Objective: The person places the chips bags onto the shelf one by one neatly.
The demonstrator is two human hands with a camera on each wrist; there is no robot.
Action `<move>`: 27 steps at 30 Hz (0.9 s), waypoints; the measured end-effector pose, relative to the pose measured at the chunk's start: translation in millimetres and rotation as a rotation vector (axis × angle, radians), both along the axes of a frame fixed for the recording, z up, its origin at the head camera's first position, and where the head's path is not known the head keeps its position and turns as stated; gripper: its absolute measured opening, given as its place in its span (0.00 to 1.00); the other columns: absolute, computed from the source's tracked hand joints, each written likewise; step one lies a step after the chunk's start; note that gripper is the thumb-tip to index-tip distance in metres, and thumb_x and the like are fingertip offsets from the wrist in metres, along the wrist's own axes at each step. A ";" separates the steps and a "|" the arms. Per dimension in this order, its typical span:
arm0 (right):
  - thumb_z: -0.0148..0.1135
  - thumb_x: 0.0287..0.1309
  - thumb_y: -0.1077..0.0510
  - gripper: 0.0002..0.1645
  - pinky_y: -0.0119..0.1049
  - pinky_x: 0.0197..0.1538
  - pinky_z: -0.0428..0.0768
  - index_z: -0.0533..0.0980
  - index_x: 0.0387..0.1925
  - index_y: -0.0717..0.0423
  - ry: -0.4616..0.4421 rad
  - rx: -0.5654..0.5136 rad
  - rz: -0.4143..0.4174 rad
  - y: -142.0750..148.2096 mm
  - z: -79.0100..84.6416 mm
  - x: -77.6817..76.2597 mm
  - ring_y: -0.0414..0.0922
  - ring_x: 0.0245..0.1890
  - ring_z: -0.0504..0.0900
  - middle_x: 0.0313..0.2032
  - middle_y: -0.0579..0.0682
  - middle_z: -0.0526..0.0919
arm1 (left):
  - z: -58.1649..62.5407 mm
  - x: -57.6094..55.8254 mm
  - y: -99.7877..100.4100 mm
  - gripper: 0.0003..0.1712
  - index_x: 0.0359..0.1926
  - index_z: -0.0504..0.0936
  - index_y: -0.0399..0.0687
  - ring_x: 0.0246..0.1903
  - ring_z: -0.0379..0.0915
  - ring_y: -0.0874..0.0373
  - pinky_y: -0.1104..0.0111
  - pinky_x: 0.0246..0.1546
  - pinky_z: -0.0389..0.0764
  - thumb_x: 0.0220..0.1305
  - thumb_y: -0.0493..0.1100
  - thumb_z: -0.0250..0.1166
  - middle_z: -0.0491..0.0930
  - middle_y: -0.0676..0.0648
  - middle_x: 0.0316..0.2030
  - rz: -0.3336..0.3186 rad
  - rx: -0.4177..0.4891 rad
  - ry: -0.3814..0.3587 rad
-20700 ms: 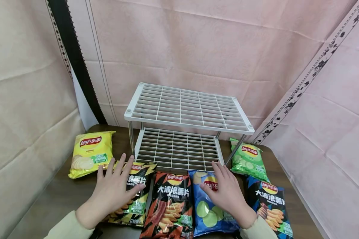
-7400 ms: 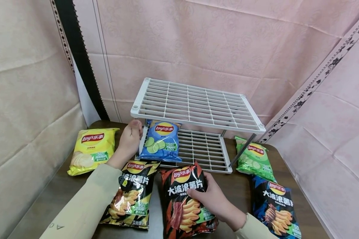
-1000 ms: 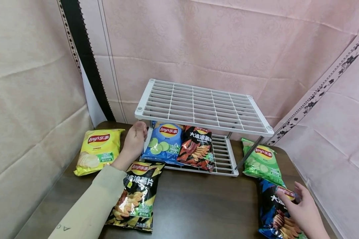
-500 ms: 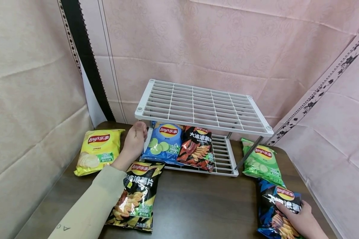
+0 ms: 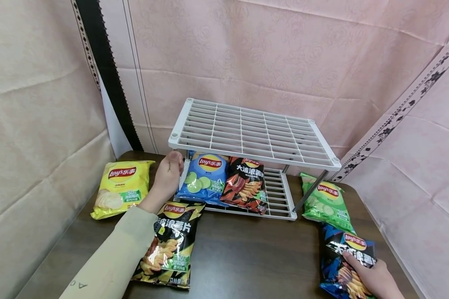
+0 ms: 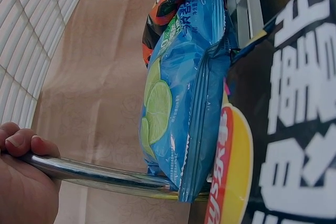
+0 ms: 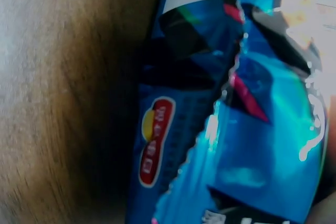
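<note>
Blue-and-black foil sits in the right hand (image 5: 378, 279): that grip is closed on the near right edge of a chip packet (image 5: 338, 274), thumb across its front, fingers hidden behind. The packet lies just beyond and left of this grip; whether any of it is off the counter (image 5: 254, 257), I cannot tell. The left hand (image 5: 166, 178) has its grip wrapped round a metal post (image 6: 115, 176), apparently steadying the white rack (image 5: 181, 120).

Just right of the left grip, a lime packet (image 5: 203, 178) and a red-and-black packet (image 5: 245, 185) lie side by side on the lower shelf (image 5: 289, 195).

I judge the step in hand to be taking up a third packet for that shelf. The next move seems to call for a lift, then a carry leftward and away from the right grip, to the shelf's right end. A green packet (image 5: 326, 201) appears to touch the held one's far end and could be dragged along, so lifting before moving sideways looks wise. Left of the left grip lies a yellow packet (image 5: 121, 189); on its near side, a black-and-gold packet (image 5: 172, 249).
</note>
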State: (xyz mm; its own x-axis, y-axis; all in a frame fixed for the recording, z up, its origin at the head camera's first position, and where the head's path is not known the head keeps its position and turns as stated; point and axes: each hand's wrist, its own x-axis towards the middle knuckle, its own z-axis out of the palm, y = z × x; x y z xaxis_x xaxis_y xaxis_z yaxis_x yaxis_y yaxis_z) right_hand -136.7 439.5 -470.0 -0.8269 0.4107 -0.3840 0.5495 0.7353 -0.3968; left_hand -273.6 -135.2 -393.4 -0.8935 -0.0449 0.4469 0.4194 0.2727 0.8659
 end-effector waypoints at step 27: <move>0.44 0.49 0.15 0.72 0.52 0.39 0.76 0.58 0.50 0.87 -0.074 0.029 -0.092 7.3 0.5 8.0 0.60 0.34 0.75 0.36 0.73 0.73 | -9.5 -8.3 0.3 0.25 0.33 0.64 0.35 0.23 0.59 0.50 0.67 0.27 0.60 0.79 0.48 0.28 0.60 0.43 0.23 0.021 -0.012 -0.007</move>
State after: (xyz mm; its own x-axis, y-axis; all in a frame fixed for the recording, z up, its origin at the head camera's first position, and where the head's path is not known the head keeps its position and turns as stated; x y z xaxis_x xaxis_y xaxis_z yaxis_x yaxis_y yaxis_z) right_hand -128.6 446.7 -469.5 -0.7549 0.4955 -0.4296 0.6424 0.6907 -0.3322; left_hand -281.8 -134.9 -402.8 -0.8956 -0.0581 0.4411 0.4074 0.2913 0.8655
